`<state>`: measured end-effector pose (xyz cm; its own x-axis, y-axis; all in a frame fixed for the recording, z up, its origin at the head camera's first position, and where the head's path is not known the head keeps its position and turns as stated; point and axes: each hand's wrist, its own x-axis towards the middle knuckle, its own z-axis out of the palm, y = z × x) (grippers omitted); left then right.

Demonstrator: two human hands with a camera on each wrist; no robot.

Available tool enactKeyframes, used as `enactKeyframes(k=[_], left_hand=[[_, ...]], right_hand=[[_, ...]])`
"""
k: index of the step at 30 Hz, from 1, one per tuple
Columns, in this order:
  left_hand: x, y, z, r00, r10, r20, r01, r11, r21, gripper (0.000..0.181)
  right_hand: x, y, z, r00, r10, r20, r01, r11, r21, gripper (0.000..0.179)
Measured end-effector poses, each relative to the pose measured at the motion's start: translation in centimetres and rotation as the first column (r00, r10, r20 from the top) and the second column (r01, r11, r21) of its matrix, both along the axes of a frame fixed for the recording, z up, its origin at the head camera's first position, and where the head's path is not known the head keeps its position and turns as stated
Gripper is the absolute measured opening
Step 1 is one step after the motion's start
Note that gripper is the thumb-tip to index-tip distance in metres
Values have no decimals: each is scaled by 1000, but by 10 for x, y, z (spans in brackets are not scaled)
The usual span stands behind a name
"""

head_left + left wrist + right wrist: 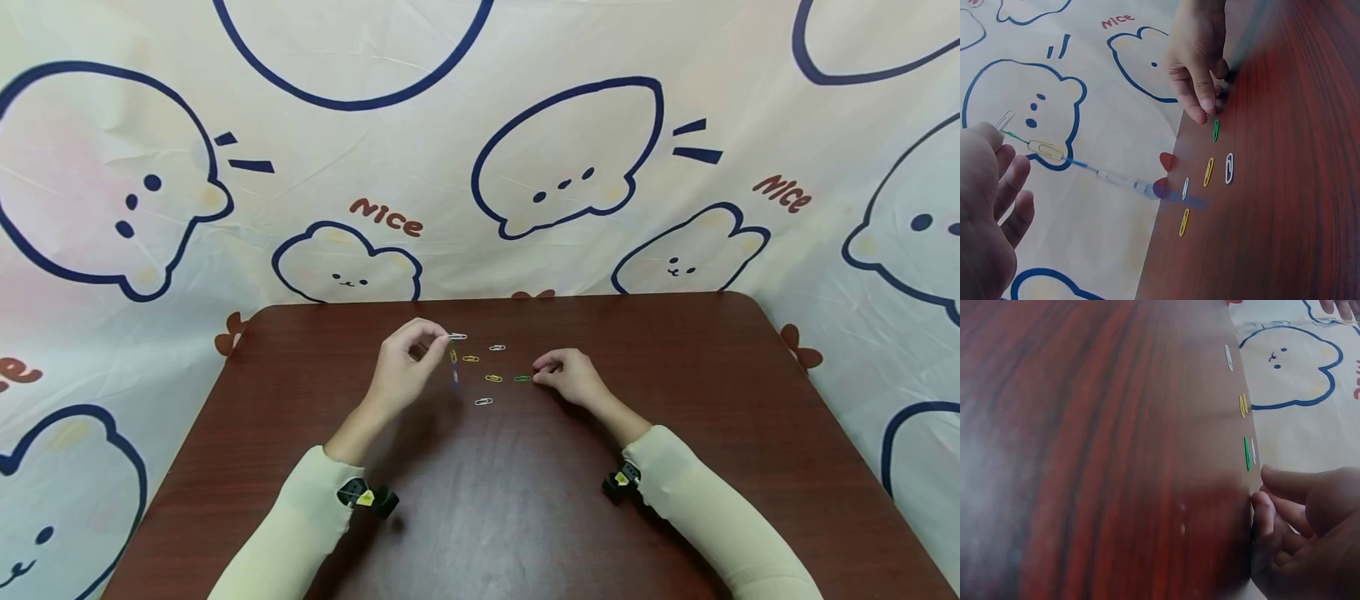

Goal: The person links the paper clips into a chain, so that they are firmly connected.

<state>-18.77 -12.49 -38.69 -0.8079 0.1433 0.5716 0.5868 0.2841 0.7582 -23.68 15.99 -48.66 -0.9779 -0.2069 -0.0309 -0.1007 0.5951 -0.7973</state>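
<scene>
My left hand (405,358) pinches a white paper clip between thumb and forefinger, at the top end of a paper clip chain (1046,149). Green, yellow, blue and pale clips hang linked below it; the lower end is blurred in the left wrist view. On the table, just beyond the fingertips of my right hand (572,377), lies a green paper clip (522,378). That hand's fingers are loosely bent, and nothing shows between them. Left of the green clip lie a yellow paper clip (493,378) and, farther back, another yellow paper clip (470,358).
One white paper clip (497,347) lies toward the back of the brown table (525,517), another white paper clip (483,402) nearer the front. Behind the table's far edge hangs a pale cloth (450,167) with cartoon outlines.
</scene>
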Motion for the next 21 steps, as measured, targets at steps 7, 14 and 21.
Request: enactKeyframes(k=[7,14,21], left_hand=[[5,-4,3,1000,-14,13,14,1000,10,4],[5,-5,2,1000,-19,17,19,1000,11,6],[3,-3,3,999,-26,20,25,1000,17,5]], right_hand=[[-2,-12,0,999,-36,-22,38,995,90,13],[-1,-20,0,998,-59,-27,62,989,133,13],[-1,-26,0,997,-70,-43,76,982,171,8]])
